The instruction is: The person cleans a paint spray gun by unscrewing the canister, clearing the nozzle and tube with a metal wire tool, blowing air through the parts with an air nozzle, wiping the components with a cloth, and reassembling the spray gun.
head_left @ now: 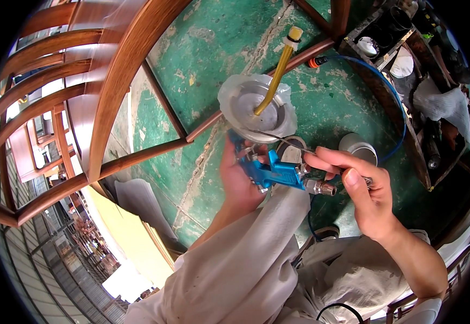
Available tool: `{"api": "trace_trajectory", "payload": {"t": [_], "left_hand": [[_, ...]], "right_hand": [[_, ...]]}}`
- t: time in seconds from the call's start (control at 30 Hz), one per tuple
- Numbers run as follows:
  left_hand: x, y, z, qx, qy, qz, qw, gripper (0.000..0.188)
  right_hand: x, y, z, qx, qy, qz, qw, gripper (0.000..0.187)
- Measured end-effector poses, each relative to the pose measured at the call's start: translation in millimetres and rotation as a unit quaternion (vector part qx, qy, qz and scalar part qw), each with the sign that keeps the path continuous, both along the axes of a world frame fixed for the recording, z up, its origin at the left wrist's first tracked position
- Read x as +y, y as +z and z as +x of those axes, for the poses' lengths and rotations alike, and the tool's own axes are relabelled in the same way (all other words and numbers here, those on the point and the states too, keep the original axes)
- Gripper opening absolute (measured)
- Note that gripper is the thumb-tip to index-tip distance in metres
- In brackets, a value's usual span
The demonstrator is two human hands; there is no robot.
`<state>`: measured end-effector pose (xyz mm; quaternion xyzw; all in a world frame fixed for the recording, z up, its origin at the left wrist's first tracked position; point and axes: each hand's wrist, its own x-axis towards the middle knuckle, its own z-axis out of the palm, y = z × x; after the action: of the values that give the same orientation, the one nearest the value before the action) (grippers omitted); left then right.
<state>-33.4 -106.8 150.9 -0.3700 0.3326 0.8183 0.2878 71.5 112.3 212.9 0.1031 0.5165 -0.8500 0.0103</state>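
- So the biggest bit is the blue spray gun, sitting in the left hand. Those fingers are curled around its left side, though most of them are tucked behind it, so can't tell exactly how they grip.
- Gun's long axis slopes from upper left down to the right. Its metal fittings point straight at the right hand, ending just beside the thumb. Left is the nearer hand, since it's actually touching.
- Next down, the round metal lid with its ragged clear film is right above the left fingers, up and left of the right ones. Looks joined to the gun, open face up-ish.
- The yellowish tube rises out of the lid's middle, bends, then leans up and right, well above both sets of fingers.
- Smallest: a thin dark rod, pinched between right thumb and fingertips. Long axis runs up-left, tip pointing at the lid's near rim. Can't tell if it touches, tbh.
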Motion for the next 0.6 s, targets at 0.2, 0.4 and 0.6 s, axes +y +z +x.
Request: {"api": "trace_trajectory", "payload": {"t": [0.2,0.4,0.6], "left_hand": [[-0.6,1.3,-0.5,-0.013,-0.008,0.024,1.000,0.039],[-2.3,-1.2,-1.1,-0.023,-0.005,0.044,0.999,0.041],[-6.5,-1.9,0.3,0.010,-0.014,0.080,0.997,0.039]], "right_hand": [[3.7,1.3,0.3,-0.017,0.013,0.005,1.000,0.037],[3.8,0.2,-0.8,-0.011,0.014,-0.001,1.000,0.037],[1.9,2.0,-1.2,-0.012,0.013,-0.021,1.000,0.037]]}}
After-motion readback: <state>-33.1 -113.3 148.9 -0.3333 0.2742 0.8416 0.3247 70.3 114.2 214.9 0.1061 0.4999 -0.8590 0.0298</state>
